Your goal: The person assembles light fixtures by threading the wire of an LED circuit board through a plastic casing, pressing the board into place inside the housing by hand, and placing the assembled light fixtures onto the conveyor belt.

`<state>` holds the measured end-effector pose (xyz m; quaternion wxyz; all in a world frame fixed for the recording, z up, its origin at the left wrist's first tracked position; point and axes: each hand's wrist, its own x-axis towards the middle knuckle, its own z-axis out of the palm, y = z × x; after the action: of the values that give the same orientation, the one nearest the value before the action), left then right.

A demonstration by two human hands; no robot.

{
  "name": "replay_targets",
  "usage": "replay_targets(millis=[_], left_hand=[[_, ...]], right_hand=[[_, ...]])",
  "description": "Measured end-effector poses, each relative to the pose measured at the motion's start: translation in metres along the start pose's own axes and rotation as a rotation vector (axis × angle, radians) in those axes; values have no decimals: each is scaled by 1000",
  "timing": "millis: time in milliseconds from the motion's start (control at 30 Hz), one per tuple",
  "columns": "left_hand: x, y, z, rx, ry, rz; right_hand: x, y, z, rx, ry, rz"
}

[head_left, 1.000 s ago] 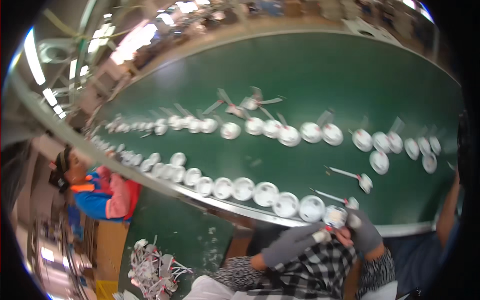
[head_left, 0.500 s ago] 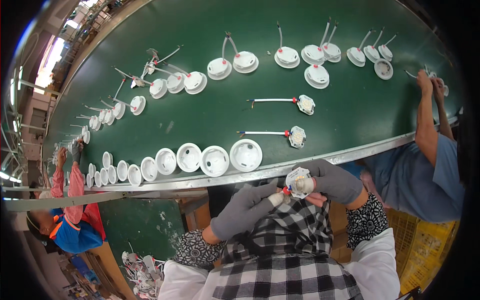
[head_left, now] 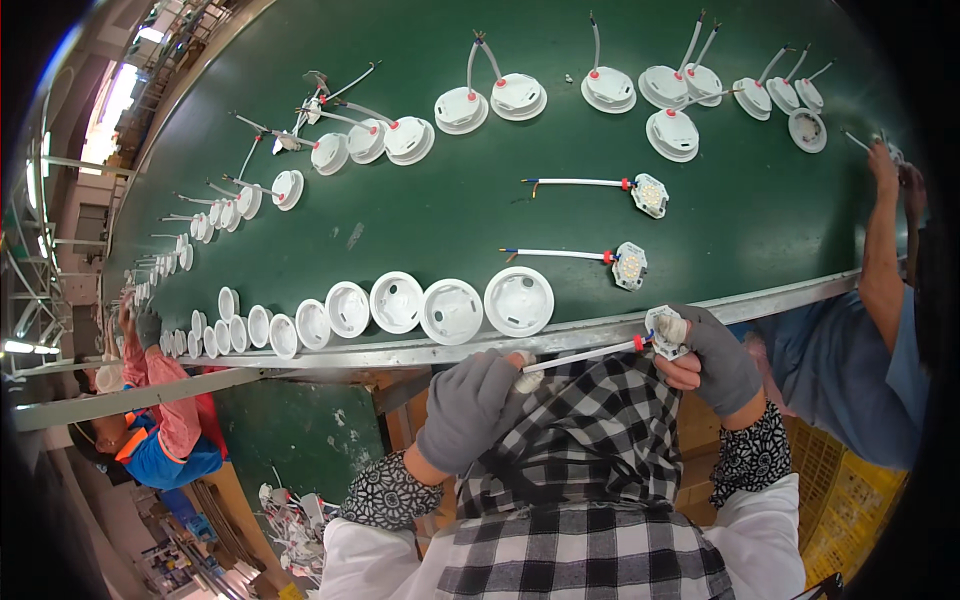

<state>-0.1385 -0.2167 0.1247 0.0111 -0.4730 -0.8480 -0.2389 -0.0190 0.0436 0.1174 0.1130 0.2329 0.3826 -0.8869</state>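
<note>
Just in front of the table edge, my right hand (head_left: 724,362), in a grey glove with bare or covered fingertips, pinches a small white LED module (head_left: 664,332). A white cable (head_left: 590,354) with a red grommet runs from that module to the left. Its far end is between the thumb and fingers of my gloved left hand (head_left: 466,412), so the cable is drawn nearly straight across my checked apron (head_left: 590,450). The cable's tip is hidden in my left fingers. Two similar LED modules, an upper one (head_left: 649,196) and a lower one (head_left: 629,266), lie beyond with cables pointing left.
White round housings (head_left: 519,302) line the table's metal edge (head_left: 440,354). Farther back stand several white discs with upright cables (head_left: 518,97). A co-worker's arm (head_left: 882,230) is at the right, another person (head_left: 165,425) at the left. Yellow crates (head_left: 845,500) stand lower right.
My hands have moved apart. The right one went right and slightly up with the LED module, while the left slid left along the cable, which now stretches between them. The view shifted slightly.
</note>
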Motion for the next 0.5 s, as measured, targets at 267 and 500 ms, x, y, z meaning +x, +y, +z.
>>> replay_targets(millis=[267,500], left_hand=[[0,-15,-14,96,-159,242],[22,-30,-44,-228,-477,330]], right_hand=[[10,0,-6,-175,95,-133],[-16,-19,-55,-142,254,-248]])
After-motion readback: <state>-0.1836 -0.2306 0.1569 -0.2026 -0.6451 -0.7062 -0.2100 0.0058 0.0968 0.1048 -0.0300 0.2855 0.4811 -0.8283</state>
